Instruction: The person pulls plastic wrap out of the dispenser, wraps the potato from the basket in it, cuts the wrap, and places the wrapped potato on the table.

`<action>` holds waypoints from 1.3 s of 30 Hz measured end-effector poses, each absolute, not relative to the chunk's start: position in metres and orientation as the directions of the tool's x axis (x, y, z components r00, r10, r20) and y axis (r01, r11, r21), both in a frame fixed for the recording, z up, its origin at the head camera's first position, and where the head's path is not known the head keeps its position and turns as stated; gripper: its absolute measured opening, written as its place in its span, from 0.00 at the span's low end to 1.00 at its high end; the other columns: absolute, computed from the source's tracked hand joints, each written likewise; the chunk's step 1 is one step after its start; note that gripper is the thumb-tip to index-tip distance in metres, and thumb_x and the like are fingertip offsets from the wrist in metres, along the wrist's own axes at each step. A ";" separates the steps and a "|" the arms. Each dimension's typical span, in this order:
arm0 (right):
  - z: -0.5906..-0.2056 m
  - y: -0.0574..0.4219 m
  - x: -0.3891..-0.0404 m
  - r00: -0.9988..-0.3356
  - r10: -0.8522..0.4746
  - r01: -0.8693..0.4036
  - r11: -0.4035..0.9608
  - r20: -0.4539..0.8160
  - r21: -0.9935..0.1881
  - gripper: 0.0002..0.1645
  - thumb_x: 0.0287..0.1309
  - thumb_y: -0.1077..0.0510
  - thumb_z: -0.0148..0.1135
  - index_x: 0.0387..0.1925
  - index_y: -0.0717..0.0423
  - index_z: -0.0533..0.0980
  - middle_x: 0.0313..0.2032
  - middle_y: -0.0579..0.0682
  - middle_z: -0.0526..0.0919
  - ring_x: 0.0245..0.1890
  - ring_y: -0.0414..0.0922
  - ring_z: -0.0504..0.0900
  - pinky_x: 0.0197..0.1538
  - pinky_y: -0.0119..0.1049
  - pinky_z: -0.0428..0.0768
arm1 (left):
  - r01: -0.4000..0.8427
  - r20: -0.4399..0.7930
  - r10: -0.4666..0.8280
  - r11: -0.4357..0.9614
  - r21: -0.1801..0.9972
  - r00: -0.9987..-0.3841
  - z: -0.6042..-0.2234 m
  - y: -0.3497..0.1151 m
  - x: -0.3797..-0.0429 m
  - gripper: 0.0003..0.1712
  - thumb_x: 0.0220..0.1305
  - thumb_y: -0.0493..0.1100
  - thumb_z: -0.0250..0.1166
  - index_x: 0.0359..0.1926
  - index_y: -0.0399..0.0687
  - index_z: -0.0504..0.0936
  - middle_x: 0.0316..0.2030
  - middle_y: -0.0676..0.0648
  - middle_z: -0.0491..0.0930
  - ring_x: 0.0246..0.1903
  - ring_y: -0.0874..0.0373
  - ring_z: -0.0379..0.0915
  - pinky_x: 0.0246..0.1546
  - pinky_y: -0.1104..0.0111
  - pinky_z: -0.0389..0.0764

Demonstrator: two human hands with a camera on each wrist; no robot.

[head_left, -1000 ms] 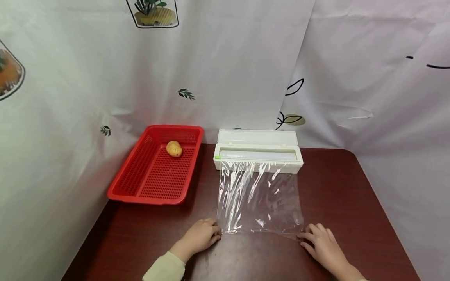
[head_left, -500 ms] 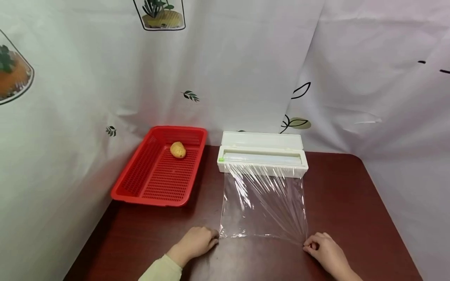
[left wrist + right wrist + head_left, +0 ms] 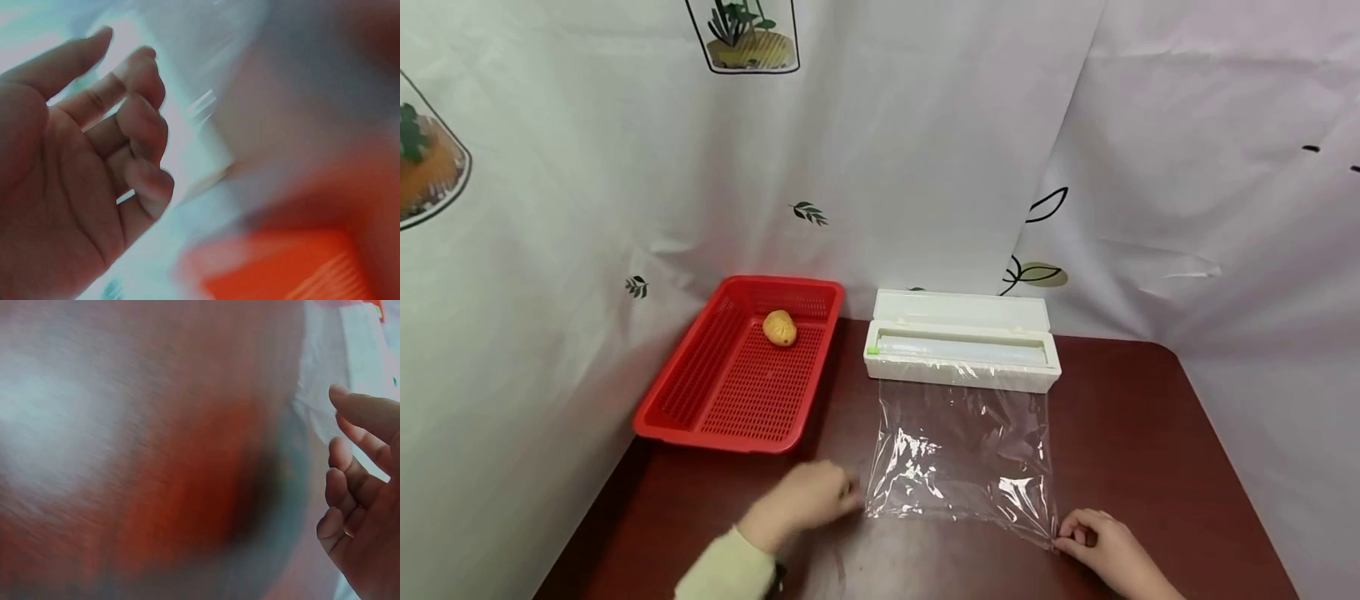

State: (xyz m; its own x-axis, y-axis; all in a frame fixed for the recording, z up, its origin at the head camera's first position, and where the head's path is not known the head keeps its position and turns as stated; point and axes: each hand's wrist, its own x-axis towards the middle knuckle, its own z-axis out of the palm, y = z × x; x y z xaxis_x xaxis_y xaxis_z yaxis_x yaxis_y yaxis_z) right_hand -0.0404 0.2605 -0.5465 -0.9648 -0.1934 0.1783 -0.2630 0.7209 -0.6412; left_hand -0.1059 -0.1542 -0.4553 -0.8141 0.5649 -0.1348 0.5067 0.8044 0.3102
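A sheet of clear cling film [image 3: 962,458] stretches over the table toward me from a white dispenser box [image 3: 962,375] with its lid raised. My right hand [image 3: 1101,546] pinches the film's near right corner between thumb and index finger. In the right wrist view, that hand [image 3: 369,506] has its other fingers loosely bent. Just off the film's near left corner is my left hand [image 3: 812,496], blurred in the head view. The left wrist view has this hand [image 3: 81,156] with fingers loosely bent and nothing in its palm.
To the left, a red plastic basket [image 3: 808,400] holds a potato [image 3: 780,328]. A small green slider [image 3: 873,351] sits on the box's left end. A white printed curtain [image 3: 910,167] hangs behind the dark red table [image 3: 1150,450].
My left hand has let go of the film's left corner and shifted slightly left and up. The right hand now pinches its corner, which has come nearer to me.
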 end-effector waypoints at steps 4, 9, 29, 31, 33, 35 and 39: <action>-0.535 0.265 -0.050 -0.968 -0.161 -0.247 0.720 0.190 -0.648 0.14 0.42 0.60 0.72 0.21 0.42 0.73 0.19 0.30 0.63 0.20 0.29 0.62 0.24 0.27 0.62 | 0.345 -0.132 0.469 0.786 0.513 -0.873 -0.390 -0.181 -0.164 0.09 0.63 0.52 0.59 0.35 0.53 0.77 0.26 0.57 0.75 0.26 0.64 0.71 0.29 0.67 0.74; -0.524 0.269 -0.058 -0.992 -0.094 -0.130 0.732 0.089 -0.669 0.08 0.49 0.59 0.68 0.24 0.48 0.75 0.19 0.34 0.65 0.20 0.30 0.63 0.25 0.28 0.63 | 0.136 -0.077 0.222 0.797 0.588 -0.972 -0.358 -0.228 -0.251 0.19 0.66 0.51 0.55 0.49 0.42 0.72 0.44 0.40 0.75 0.41 0.48 0.71 0.41 0.56 0.73; -0.597 0.271 -0.052 -0.732 -0.458 -0.671 0.614 0.505 -0.416 0.28 0.32 0.59 0.75 0.42 0.42 0.78 0.36 0.35 0.71 0.33 0.32 0.67 0.26 0.27 0.64 | -0.325 -0.313 -0.176 0.782 0.532 -0.933 -0.463 -0.264 -0.329 0.38 0.70 0.54 0.41 0.70 0.41 0.36 0.58 0.18 0.43 0.53 0.23 0.54 0.52 0.40 0.60; -0.599 0.271 -0.051 -0.735 -0.443 -0.666 0.610 0.513 -0.428 0.29 0.32 0.59 0.75 0.42 0.41 0.78 0.35 0.34 0.71 0.32 0.32 0.67 0.26 0.26 0.63 | -0.311 -0.309 -0.161 0.789 0.530 -0.937 -0.466 -0.265 -0.330 0.38 0.70 0.54 0.40 0.71 0.42 0.37 0.58 0.18 0.41 0.52 0.22 0.54 0.52 0.40 0.60; -0.600 0.271 -0.051 -0.733 -0.424 -0.666 0.609 0.532 -0.432 0.29 0.31 0.61 0.75 0.42 0.41 0.78 0.34 0.33 0.71 0.31 0.31 0.66 0.27 0.24 0.62 | -0.308 -0.319 -0.151 0.791 0.528 -0.936 -0.469 -0.264 -0.331 0.37 0.71 0.55 0.40 0.71 0.42 0.38 0.59 0.17 0.38 0.53 0.21 0.54 0.52 0.39 0.60; -0.599 0.272 -0.053 -0.726 -0.402 -0.667 0.610 0.558 -0.428 0.29 0.29 0.62 0.75 0.40 0.42 0.79 0.32 0.33 0.71 0.31 0.31 0.66 0.29 0.23 0.60 | -0.314 -0.327 -0.152 0.789 0.528 -0.933 -0.471 -0.263 -0.333 0.37 0.71 0.55 0.41 0.70 0.41 0.40 0.60 0.17 0.38 0.53 0.22 0.54 0.51 0.39 0.60; -0.595 0.275 -0.059 -0.702 -0.373 -0.682 0.600 0.607 -0.419 0.25 0.31 0.63 0.73 0.38 0.45 0.79 0.31 0.32 0.72 0.30 0.30 0.66 0.32 0.21 0.60 | -0.334 -0.324 -0.174 0.770 0.544 -0.930 -0.475 -0.256 -0.339 0.34 0.69 0.53 0.48 0.66 0.41 0.47 0.58 0.18 0.44 0.49 0.25 0.60 0.46 0.42 0.65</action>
